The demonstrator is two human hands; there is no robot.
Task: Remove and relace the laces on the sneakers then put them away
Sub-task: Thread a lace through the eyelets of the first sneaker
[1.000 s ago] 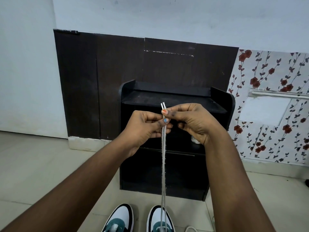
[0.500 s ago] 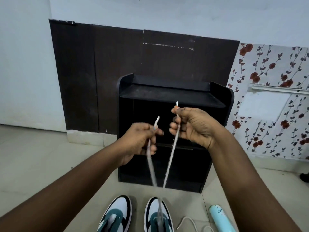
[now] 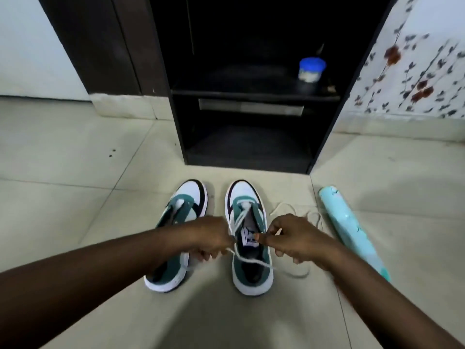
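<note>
White cotton lace [image 3: 240, 217] threaded through far eyelets of right green-and-white sneaker [image 3: 249, 238] on tiled floor [image 3: 75, 152], beside left matching sneaker [image 3: 180, 230]. Left hand [image 3: 210, 239] and right hand [image 3: 293, 239] each pinching one lace end.

1. Pale tiled floor [image 3: 75, 152], lit from above.
2. Black open shelf unit [image 3: 251, 137] against a dark wood panel [image 3: 100, 46].
3. White wall [image 3: 25, 46] left; floral wallpaper [image 3: 415, 79] right.
</note>
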